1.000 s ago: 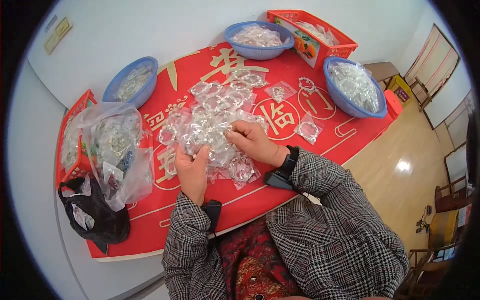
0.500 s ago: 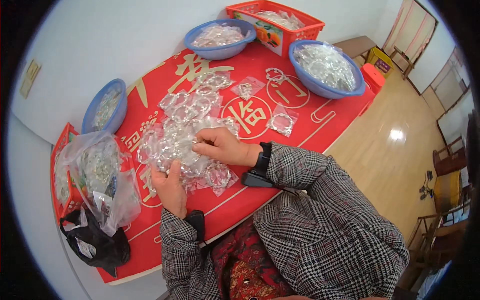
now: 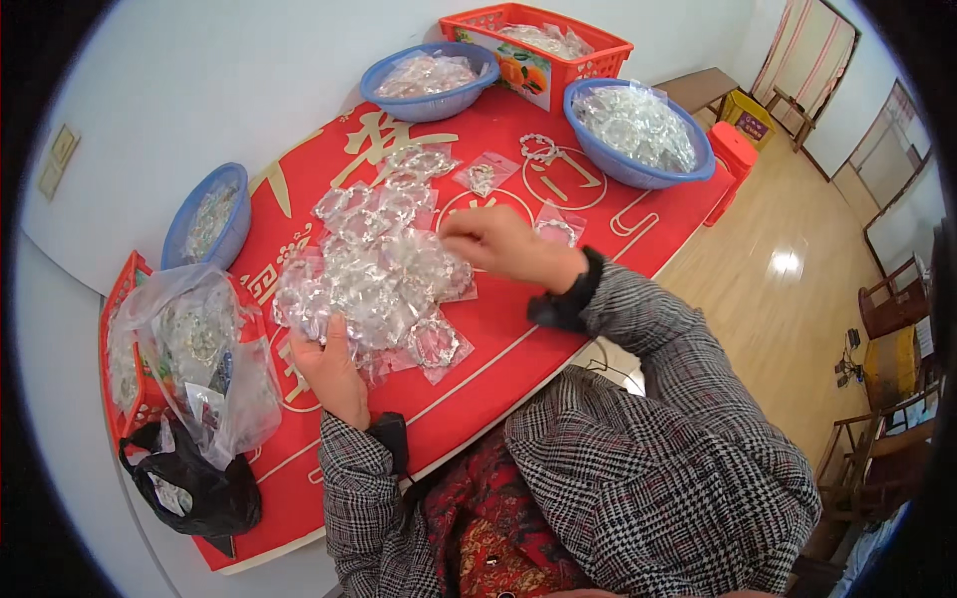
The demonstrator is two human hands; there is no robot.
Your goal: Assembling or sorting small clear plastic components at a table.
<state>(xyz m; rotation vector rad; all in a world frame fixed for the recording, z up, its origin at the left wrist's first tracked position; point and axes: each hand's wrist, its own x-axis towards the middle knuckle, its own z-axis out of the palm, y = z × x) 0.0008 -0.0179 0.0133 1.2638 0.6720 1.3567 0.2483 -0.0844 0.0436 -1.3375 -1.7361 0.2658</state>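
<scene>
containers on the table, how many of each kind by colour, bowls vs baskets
blue bowls: 3, one at the left, one at the back, one at the right
red baskets: 2, one at the back, one at the left edge
total: 5

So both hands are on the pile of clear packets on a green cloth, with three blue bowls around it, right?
Not quite: the cloth is red, not green, as the head view shows. Both the left hand and right hand are on the pile of clear packets, with three blue bowls around.
</scene>
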